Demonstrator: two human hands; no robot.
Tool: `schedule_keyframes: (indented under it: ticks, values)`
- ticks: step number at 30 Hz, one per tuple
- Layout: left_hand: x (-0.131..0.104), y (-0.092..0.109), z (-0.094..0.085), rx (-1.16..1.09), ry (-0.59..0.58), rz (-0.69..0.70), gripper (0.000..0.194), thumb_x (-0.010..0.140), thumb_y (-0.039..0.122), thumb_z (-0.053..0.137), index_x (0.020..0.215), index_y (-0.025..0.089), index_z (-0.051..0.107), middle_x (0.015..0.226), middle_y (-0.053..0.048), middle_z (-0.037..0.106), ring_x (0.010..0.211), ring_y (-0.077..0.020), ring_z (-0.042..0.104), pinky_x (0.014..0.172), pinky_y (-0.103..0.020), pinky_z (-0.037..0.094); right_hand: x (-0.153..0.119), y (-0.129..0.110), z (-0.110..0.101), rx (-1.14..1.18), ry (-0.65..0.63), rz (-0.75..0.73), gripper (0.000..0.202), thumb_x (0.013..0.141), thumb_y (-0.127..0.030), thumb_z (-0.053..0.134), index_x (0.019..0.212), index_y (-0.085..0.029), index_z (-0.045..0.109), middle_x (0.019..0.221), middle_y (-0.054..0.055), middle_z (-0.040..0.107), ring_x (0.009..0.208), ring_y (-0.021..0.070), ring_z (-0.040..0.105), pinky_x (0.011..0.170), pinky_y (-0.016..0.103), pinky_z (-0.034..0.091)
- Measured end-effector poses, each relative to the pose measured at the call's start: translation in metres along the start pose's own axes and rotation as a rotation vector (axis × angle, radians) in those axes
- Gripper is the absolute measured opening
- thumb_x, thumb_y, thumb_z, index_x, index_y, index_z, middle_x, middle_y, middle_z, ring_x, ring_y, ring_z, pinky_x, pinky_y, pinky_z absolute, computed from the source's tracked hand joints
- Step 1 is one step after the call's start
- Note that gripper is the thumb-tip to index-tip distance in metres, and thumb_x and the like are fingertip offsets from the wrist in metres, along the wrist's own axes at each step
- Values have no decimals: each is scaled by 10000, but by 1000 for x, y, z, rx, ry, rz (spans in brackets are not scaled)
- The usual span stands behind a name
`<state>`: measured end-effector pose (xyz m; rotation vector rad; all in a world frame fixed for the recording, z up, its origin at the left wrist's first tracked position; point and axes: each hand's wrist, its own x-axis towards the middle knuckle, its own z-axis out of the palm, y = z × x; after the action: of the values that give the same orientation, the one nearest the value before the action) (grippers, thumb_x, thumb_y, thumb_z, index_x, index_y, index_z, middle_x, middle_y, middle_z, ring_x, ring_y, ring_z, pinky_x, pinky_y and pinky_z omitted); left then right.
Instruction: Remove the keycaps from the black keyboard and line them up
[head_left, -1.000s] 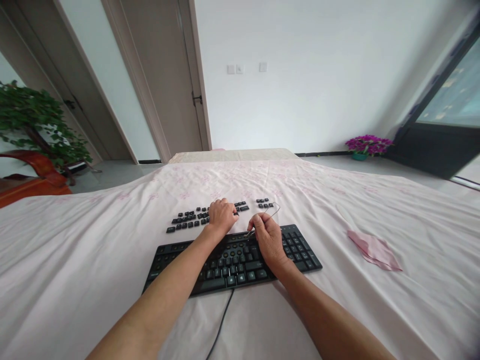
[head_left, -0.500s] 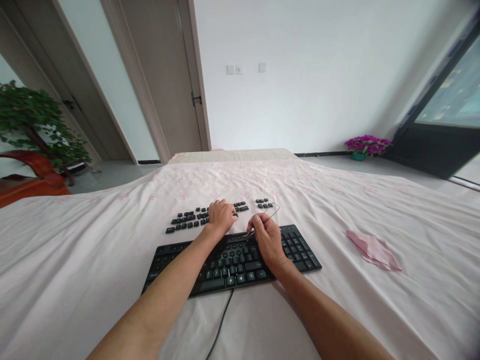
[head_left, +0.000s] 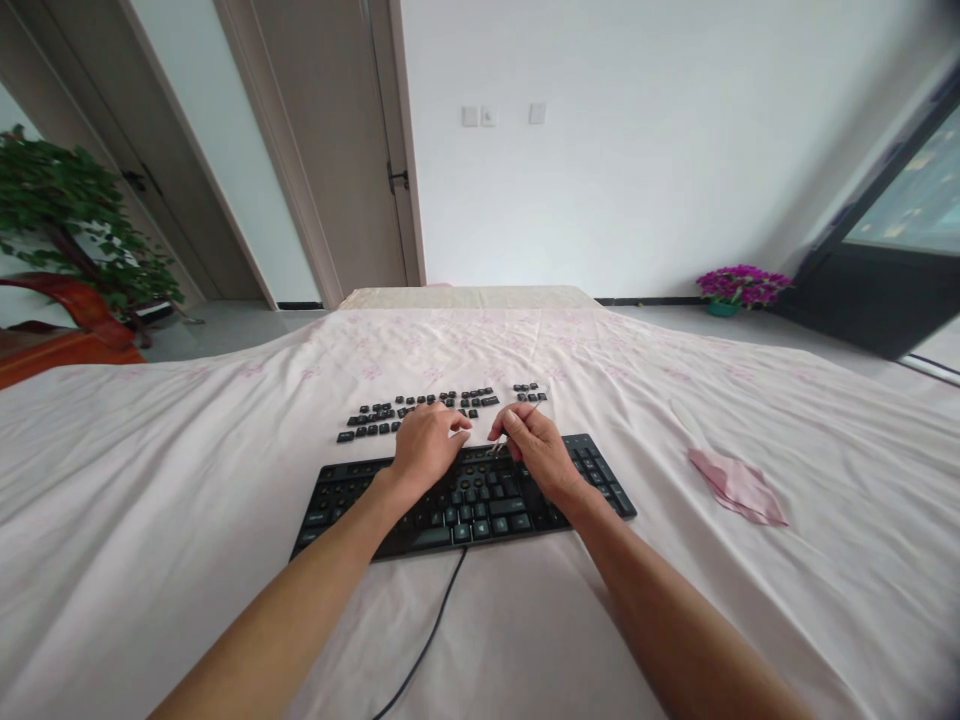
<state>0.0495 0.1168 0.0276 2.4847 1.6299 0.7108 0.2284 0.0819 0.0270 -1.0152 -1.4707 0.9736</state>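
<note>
A black keyboard (head_left: 510,506) lies across the cloth, with several keycaps off in its upper middle part. Behind it, loose black keycaps (head_left: 373,430) are laid out in rows. My left hand (head_left: 429,440) is over the keyboard's back edge, its thumb and fingers apart, with nothing visible between them. Just to its right, my right hand (head_left: 536,446) pinches a thin wire tool (head_left: 496,450), whose tip is above the back of the keyboard.
A pink folded cloth (head_left: 741,485) lies to the right on the pale bedspread (head_left: 600,390). The keyboard's cable (head_left: 435,630) runs toward me. Beyond the bed stand a wooden chair (head_left: 82,310) at left and purple flowers (head_left: 742,285) at right.
My left hand has drawn back from the loose keycaps to the keyboard's back edge. My right hand still holds the wire tool, now turned differently. The view has shifted slightly.
</note>
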Motion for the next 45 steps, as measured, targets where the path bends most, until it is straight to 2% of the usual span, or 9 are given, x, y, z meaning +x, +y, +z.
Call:
schedule_keyframes:
  ticks: [4, 9, 14, 19, 25, 36, 45]
  values:
    - [-25, 6, -7, -81, -32, 13, 116, 820, 294, 639, 886, 279, 732, 889, -3, 685, 892, -191, 594, 818, -305, 435, -4, -1, -3, -22, -104, 21, 391, 932, -494, 449, 753, -178, 596, 701, 0, 597, 493, 88, 402, 484, 244, 305]
    - [-43, 14, -6, -126, -35, 13, 108, 813, 282, 649, 878, 266, 734, 881, -12, 682, 902, -193, 591, 840, -311, 437, -10, 3, -4, -81, -76, 1, 414, 950, -489, 431, 731, -179, 596, 658, 1, 573, 510, 98, 394, 496, 251, 303]
    - [-52, 15, 3, -162, -47, 6, 136, 818, 333, 653, 909, 289, 742, 895, -7, 690, 896, -200, 587, 816, -321, 435, -20, 3, 1, -138, -78, -81, 416, 964, -456, 420, 719, -179, 611, 682, 5, 554, 579, 113, 452, 571, 256, 362]
    - [-54, 14, 6, -185, -86, 8, 159, 815, 323, 662, 948, 312, 748, 904, 5, 701, 899, -198, 588, 818, -314, 433, -22, 6, 7, -175, -142, -156, 399, 951, -444, 444, 697, -184, 609, 702, 18, 581, 664, 145, 528, 694, 283, 420]
    - [-52, 15, 4, -163, -121, 11, 147, 827, 324, 648, 927, 310, 754, 873, -7, 700, 886, -202, 594, 817, -310, 434, -20, 14, 10, -239, -212, -120, 430, 939, -511, 424, 697, -196, 587, 709, 27, 591, 686, 165, 542, 725, 301, 442]
    - [-43, 21, 11, -171, -160, 49, 130, 832, 371, 634, 856, 306, 743, 834, 12, 704, 845, -190, 597, 768, -283, 411, -23, 18, 10, -246, -153, -184, 389, 971, -437, 382, 700, -204, 538, 701, 20, 572, 660, 161, 551, 695, 307, 452]
    - [-44, 26, 14, -197, -98, 15, 225, 871, 427, 582, 820, 267, 732, 832, -5, 695, 844, -178, 588, 787, -291, 400, -27, 15, 11, -254, -83, -215, 403, 963, -457, 382, 690, -214, 552, 688, 29, 577, 682, 177, 563, 711, 314, 459]
